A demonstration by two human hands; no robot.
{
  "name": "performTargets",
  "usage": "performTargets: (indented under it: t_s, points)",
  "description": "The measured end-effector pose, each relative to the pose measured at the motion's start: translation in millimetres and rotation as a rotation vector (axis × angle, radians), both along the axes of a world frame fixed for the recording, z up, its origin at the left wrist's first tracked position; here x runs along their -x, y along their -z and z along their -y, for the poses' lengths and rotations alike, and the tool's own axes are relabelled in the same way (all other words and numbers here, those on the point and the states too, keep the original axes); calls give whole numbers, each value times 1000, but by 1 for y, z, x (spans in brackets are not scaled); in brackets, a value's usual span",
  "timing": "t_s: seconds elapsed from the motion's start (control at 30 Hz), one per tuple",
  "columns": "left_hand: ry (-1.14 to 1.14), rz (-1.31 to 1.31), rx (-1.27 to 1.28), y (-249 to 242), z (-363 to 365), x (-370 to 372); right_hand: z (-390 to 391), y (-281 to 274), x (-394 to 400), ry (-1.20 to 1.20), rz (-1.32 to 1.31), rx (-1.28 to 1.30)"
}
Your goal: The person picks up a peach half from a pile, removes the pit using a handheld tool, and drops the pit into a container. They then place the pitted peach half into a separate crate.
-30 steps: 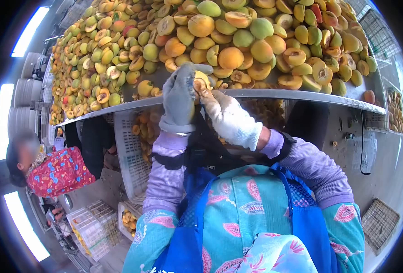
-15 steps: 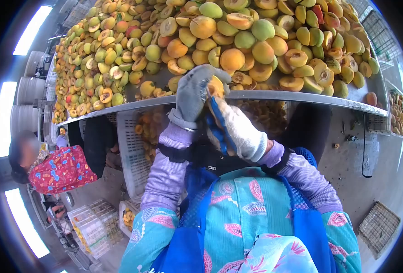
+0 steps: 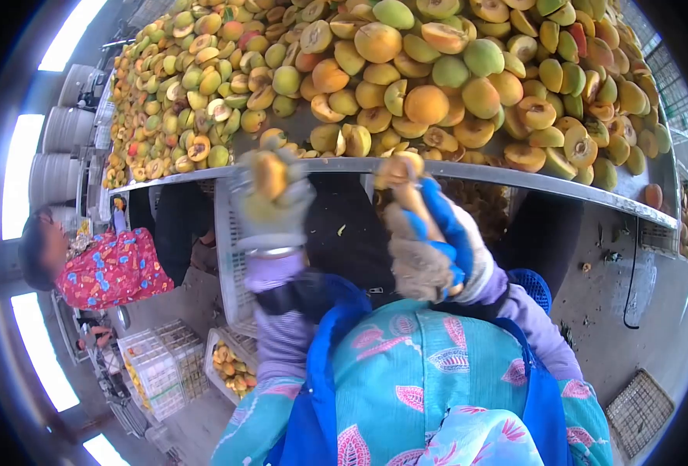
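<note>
Just in front of the metal table edge, my left hand, in a grey glove and blurred, is closed around an orange peach half. To its right, my right hand, in a white and blue glove, is wrapped round a tan handle-like tool. An orange fruit piece shows at that hand's upper end, beside the table rim. Whole and halved peaches are heaped on the metal table beyond both hands.
A white crate stands below the table at the left. Another person in a red patterned garment is farther left. Crates stand on the floor at lower left, and a wire basket at lower right.
My hands were together around the fruit; now they are apart, the left one moved left with a peach half, the right one moved right and lower. The view has shifted slightly.
</note>
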State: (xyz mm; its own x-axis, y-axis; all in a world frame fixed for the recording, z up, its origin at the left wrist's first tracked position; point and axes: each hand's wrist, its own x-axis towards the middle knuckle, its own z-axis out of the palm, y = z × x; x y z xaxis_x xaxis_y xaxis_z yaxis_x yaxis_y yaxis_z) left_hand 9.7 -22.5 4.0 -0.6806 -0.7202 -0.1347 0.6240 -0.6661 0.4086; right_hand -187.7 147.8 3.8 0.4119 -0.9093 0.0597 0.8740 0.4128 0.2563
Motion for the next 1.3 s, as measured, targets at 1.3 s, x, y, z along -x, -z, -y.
performTargets:
  t_s: [1.3]
  points:
    - [142, 681, 772, 8, -26, 92, 24, 19, -28, -31, -612, -96]
